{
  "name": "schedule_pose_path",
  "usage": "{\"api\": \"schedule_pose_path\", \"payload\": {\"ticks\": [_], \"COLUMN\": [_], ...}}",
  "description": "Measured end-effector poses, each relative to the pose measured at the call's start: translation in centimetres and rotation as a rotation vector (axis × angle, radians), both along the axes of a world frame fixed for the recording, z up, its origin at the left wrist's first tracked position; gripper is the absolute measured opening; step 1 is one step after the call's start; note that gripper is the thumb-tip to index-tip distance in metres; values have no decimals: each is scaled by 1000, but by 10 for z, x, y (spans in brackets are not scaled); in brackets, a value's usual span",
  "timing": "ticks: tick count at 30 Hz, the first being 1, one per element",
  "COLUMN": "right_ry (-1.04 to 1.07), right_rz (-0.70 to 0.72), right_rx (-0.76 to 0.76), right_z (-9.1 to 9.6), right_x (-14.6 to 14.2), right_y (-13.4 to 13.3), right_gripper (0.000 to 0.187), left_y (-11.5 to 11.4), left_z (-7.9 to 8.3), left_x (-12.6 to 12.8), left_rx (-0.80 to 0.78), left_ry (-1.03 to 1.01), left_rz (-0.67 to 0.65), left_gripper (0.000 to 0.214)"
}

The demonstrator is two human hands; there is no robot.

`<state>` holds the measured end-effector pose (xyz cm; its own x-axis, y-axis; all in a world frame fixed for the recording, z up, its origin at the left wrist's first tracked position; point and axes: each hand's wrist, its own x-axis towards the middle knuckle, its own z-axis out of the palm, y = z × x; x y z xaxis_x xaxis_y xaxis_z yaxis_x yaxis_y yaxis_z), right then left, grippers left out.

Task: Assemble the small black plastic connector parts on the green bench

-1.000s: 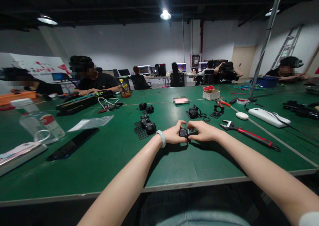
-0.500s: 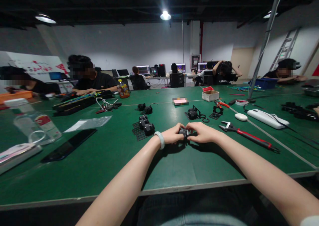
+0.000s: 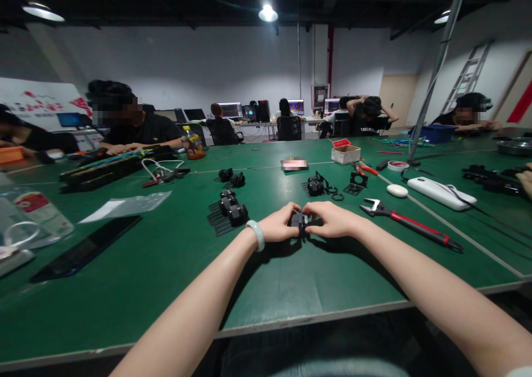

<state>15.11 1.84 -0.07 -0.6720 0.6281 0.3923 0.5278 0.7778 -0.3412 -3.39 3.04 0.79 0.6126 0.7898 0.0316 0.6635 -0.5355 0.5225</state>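
Black part [image 3: 297,222] sits at the centre of the frame, slightly below mid-height, between the person's two hands and close above or on the green table [image 3: 274,288]; whether it touches the surface cannot be told. Its long axis runs roughly left to right across the frame, about parallel to the table's near edge. The blocky end points to the left of the frame, and a thinner dark portion reaches right, under the fingers of the other hand. Which end is its front is too small to tell.

The left hand [image 3: 275,225] is partly closed, thumb below and fingers curled above, gripping the blocky end. The right hand [image 3: 334,219] is likewise half closed, its thumb and forefinger pinched in against the part's right side. A pale bracelet [image 3: 256,235] circles the left wrist.

Left of centre lie black assemblies [image 3: 229,207] on comb-like plates, their slats pointing toward the lower left. Above the right hand, right of centre, are another black assembly [image 3: 316,186], two black rings [image 3: 337,197] and a black bracket [image 3: 358,182] with its holed plate upright. An adjustable wrench [image 3: 409,222] lies at centre right, its head toward the left and its red-and-black handle slanting toward the lower right.
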Motion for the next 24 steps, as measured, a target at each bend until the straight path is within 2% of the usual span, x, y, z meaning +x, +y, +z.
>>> {"api": "schedule_pose_path", "payload": {"ticks": [11,24], "right_ry": [5,0], "right_rz": [-2,1], "right_rx": [10,14], "right_z": [0,0], "right_x": [1,0], "right_y": [0,1], "right_gripper": [29,30], "left_y": [9,6], "left_z": [-8,-6], "left_x": [-3,3], "left_rx": [100,108], "left_ry": [7,10], "left_rz": [-75,-102], "left_gripper": [46,55]}}
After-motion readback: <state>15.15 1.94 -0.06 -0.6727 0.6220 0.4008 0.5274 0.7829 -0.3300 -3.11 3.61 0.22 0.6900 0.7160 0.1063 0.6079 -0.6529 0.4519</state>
